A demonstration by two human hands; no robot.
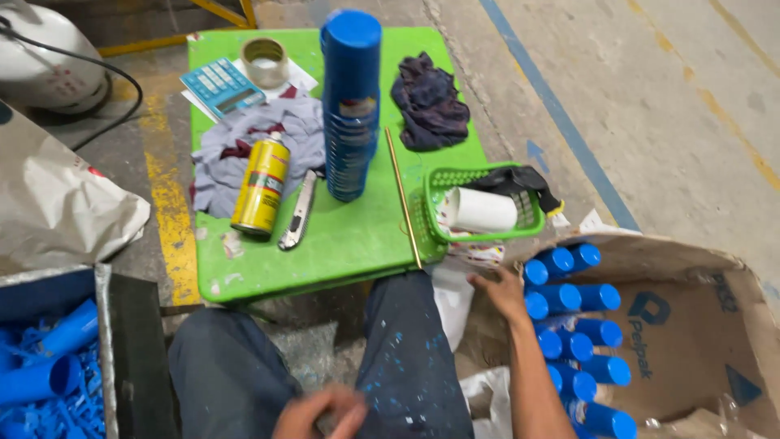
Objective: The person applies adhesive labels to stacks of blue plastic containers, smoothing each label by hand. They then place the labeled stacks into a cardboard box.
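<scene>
Right now the right hand (502, 294) is stretched out flat, fingers spread and empty, its tips just short of the blue tubes (578, 341) lying stacked in the open cardboard box (691, 325). The nearest tube ends sit just beyond the fingertips, caps pointing back toward the wrist. A clean pick, I'd judge, means closing round one tube at the top of the pile, not a buried one, so the stack doesn't roll. The left hand (321, 413) rests low on the lap, fingers curled loosely; whether it grips anything I cannot tell.

Room is tight on the near side: the knee (406, 341) is beside the wrist, and the green basket (479, 203) hangs over the green table (357, 236) edge just above the hand. A thin rod (403, 199) lies along that edge, and a tall blue stack (351, 106) stands further up the table. Out past the fingertips, the box flap (674, 252) leaves open room.
</scene>
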